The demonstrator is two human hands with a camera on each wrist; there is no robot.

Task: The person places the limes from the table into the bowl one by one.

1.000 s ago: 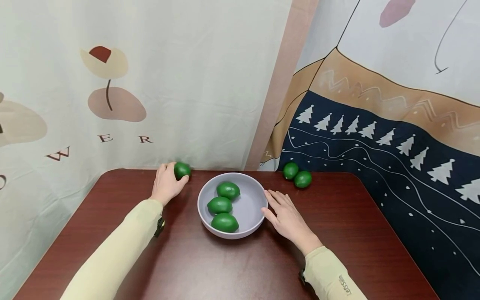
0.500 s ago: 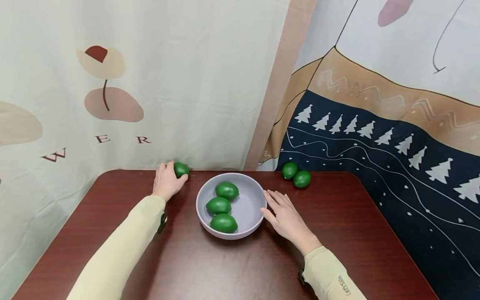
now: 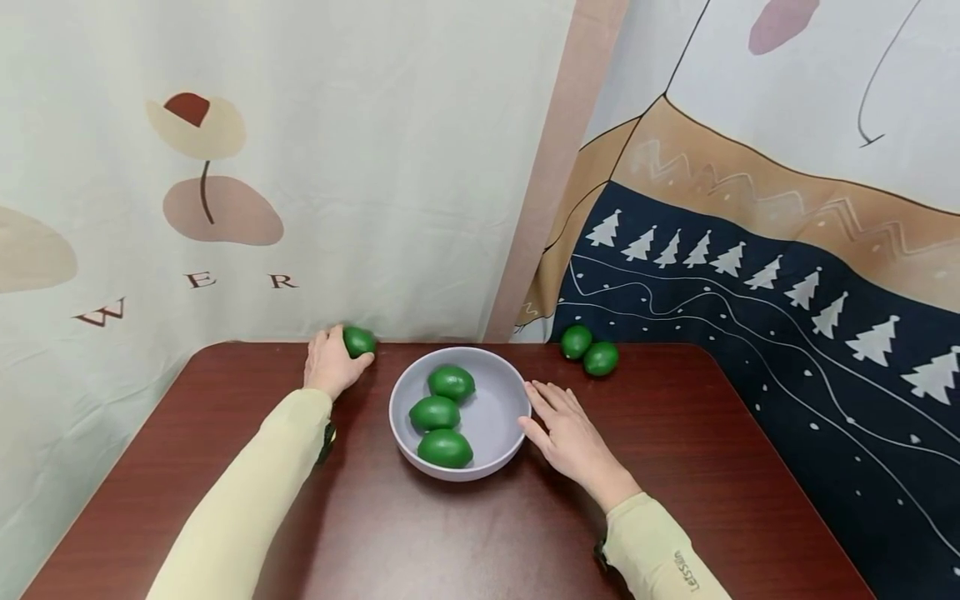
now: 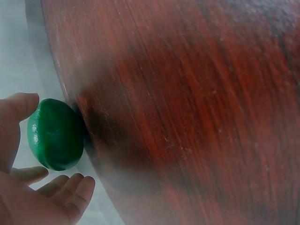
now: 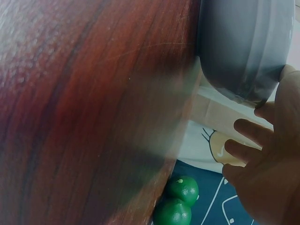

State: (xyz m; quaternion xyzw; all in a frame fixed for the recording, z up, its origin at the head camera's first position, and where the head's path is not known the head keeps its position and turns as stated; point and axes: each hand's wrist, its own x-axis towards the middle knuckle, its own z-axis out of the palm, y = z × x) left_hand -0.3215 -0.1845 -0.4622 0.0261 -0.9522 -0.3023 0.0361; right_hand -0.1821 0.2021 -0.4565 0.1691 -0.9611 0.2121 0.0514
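At the back left of the table, my left hand (image 3: 332, 364) pinches a green lime (image 3: 360, 341). In the left wrist view, the thumb lies at one end of this lime (image 4: 55, 134) and a finger at the other, with the remaining fingers stretched out. A grey-lavender bowl (image 3: 501, 408) stands mid-table with three limes in its left half, one of them at the front (image 3: 446, 448). My right hand (image 3: 573, 442), fingers extended, touches the bowl's right side. The right wrist view shows fingertips against the bowl's outer wall (image 5: 246, 47).
Two more limes, one behind (image 3: 576, 342) and one in front (image 3: 601, 359), sit together at the table's back right. The dark red-brown wooden table (image 3: 420, 542) ends at a printed curtain (image 3: 375, 167) on the far side and a navy tree-patterned cloth (image 3: 675, 292) at the right.
The scene has shifted slightly left in the head view. Both hands, the bowl and the limes keep their places relative to each other.
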